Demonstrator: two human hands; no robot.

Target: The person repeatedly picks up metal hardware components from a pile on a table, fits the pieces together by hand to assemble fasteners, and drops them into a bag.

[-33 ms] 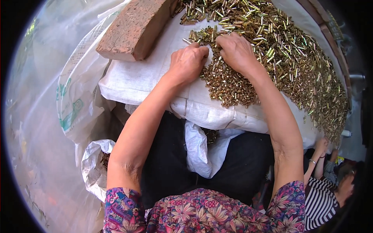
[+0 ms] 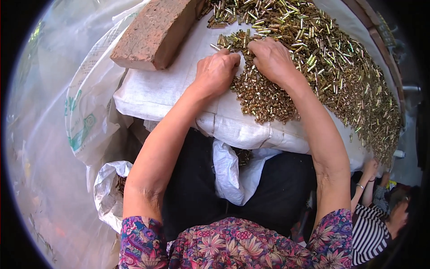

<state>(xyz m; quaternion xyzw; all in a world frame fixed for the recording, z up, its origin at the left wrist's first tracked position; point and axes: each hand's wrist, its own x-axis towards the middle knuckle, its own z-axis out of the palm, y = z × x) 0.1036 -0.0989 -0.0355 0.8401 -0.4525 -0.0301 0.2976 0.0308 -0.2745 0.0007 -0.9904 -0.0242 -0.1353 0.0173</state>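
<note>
On the white woven covering, just beyond our curled left hand and farther from our curled right hand, one loose metal tube lies slantwise beside the heap of brass-coloured tubes, though we cannot tell whether either hand pinches anything.

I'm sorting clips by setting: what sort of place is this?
Probably a makeshift workshop for handwork: a large pile of small metal pieces is spread over a white cloth, a brick lies to the pile's left, and another person's hand is near its lower right edge.
</note>
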